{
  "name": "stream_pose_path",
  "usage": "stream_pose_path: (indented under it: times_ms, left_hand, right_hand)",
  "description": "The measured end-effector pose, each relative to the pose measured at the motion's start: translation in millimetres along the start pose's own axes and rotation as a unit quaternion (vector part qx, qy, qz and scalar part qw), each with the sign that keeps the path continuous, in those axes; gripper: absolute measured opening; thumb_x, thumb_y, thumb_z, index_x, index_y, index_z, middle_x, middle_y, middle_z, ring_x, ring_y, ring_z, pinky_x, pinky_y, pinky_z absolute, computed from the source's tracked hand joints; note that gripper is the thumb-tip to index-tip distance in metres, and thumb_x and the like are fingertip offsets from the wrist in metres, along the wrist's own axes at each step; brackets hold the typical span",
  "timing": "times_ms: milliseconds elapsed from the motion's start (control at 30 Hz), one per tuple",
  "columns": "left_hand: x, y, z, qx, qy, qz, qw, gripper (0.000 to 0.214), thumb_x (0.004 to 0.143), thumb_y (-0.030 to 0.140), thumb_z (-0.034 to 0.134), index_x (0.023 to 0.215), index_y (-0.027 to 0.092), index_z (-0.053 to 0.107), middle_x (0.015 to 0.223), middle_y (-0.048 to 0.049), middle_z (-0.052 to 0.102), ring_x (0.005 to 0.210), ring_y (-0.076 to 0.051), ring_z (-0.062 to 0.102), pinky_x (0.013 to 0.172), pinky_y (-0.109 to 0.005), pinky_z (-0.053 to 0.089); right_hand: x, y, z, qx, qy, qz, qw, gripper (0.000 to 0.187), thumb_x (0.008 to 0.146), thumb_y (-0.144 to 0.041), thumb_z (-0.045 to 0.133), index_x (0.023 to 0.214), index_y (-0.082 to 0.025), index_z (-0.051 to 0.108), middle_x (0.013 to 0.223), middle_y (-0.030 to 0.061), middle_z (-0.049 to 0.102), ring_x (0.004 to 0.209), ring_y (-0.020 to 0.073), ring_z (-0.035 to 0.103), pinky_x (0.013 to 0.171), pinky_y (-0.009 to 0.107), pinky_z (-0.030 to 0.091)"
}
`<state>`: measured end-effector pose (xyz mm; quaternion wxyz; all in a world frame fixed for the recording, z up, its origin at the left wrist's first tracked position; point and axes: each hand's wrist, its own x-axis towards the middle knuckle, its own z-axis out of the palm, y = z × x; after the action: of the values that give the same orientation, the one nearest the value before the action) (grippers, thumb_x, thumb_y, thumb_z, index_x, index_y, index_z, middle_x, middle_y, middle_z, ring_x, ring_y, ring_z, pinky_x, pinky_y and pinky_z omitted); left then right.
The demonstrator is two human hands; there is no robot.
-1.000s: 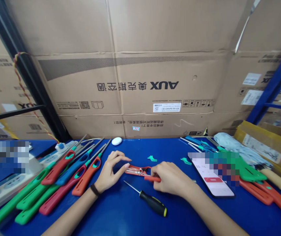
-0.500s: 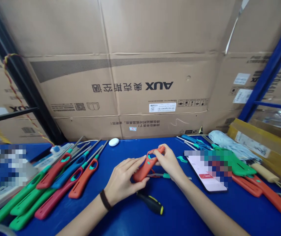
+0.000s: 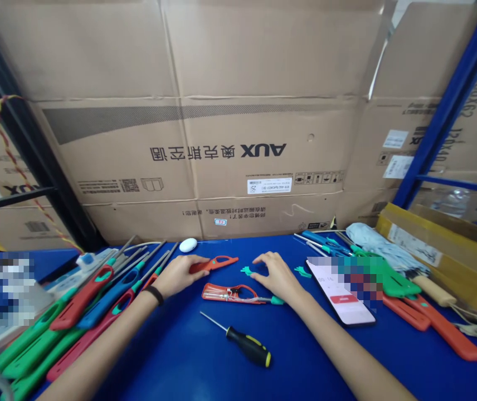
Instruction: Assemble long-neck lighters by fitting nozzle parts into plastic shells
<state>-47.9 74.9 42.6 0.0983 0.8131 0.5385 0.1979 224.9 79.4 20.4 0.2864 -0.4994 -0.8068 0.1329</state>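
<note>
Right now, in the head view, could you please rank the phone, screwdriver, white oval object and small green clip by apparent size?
The phone, then the screwdriver. The white oval object and green clip look alike; distance makes their order unsure.

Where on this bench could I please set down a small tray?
The bare blue bench between your left forearm and the screwdriver is free. The long lighters crowd the far left; the phone and orange lighters crowd the right.
</note>
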Motion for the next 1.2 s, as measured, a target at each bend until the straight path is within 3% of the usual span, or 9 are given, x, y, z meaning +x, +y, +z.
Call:
stream_pose_path:
  times_ms: [100,200,300,467,667,867,1200]
  left_hand:
    - [-9,-3,11.3,0.003,0.028,0.009,1.0,0.037,0.084,0.04,0.055,0.112,0.019,0.065,0.114,-0.0092,0.067,0.106,-0.028,0.06,0.092,-0.037,0.045]
    - [-17,8,21.3,-0.011,0.061,0.057,0.996,0.032,0.088,0.039,0.05,0.109,0.022,0.066,0.114,-0.0085,0.065,0.108,-0.024,0.057,0.096,-0.039,0.042]
    - [-24,23,26.1,-0.03,0.038,0.098,0.994,0.029,0.085,0.041,0.056,0.108,0.025,0.065,0.116,-0.0072,0.063,0.11,-0.023,0.055,0.101,-0.042,0.036]
    - [-30,34,30.9,-0.026,0.026,0.101,0.994,0.036,0.078,0.041,0.066,0.111,0.028,0.062,0.116,-0.0053,0.063,0.114,-0.024,0.054,0.109,-0.053,0.018]
    - [-29,37,35.1,-0.05,0.068,0.096,0.992,0.035,0.082,0.041,0.061,0.113,0.026,0.06,0.111,-0.0041,0.067,0.109,-0.022,0.058,0.109,-0.051,0.022]
    - [-30,35,41.2,-0.045,0.021,0.12,0.991,0.04,0.079,0.041,0.065,0.116,0.027,0.058,0.112,-0.0036,0.067,0.112,-0.023,0.056,0.111,-0.051,0.018]
    - [-32,33,45.1,-0.074,0.016,0.129,0.989,0.034,0.083,0.035,0.062,0.115,0.025,0.06,0.109,-0.0048,0.067,0.107,-0.022,0.059,0.106,-0.045,0.032]
  right_hand:
    - [-1,-1,5,-0.023,-0.026,-0.007,0.999,0.008,0.077,-0.021,0.066,0.084,-0.017,0.066,0.092,0.0073,0.065,0.095,0.0221,0.059,0.086,0.035,0.044]
    - [-1,-5,5,-0.027,-0.025,-0.01,0.999,0.006,0.079,-0.017,0.062,0.078,-0.017,0.068,0.088,0.0076,0.066,0.09,0.0218,0.06,0.085,0.034,0.044]
    - [-3,-9,-2,-0.027,-0.024,-0.019,0.999,0.009,0.081,-0.019,0.06,0.079,-0.018,0.069,0.086,0.0064,0.067,0.087,0.0213,0.061,0.084,0.033,0.043]
    - [-10,-21,-13,0.039,-0.044,-0.056,0.997,0.013,0.083,-0.022,0.057,0.081,-0.019,0.069,0.08,0.0029,0.067,0.07,0.0154,0.061,0.066,0.025,0.044]
    - [-16,-38,-16,0.068,-0.06,-0.1,0.991,0.012,0.083,-0.019,0.056,0.082,-0.02,0.068,0.084,0.0011,0.069,0.075,0.0138,0.062,0.068,0.023,0.042]
    - [-17,-35,-18,0.006,-0.091,-0.092,0.992,0.011,0.08,-0.017,0.057,0.077,-0.02,0.067,0.083,0.0008,0.07,0.079,0.0168,0.063,0.07,0.025,0.041]
    - [-16,-27,-27,-0.026,-0.132,-0.054,0.989,0.011,0.079,-0.02,0.058,0.075,-0.022,0.068,0.081,-0.0006,0.072,0.078,0.0163,0.064,0.065,0.024,0.039]
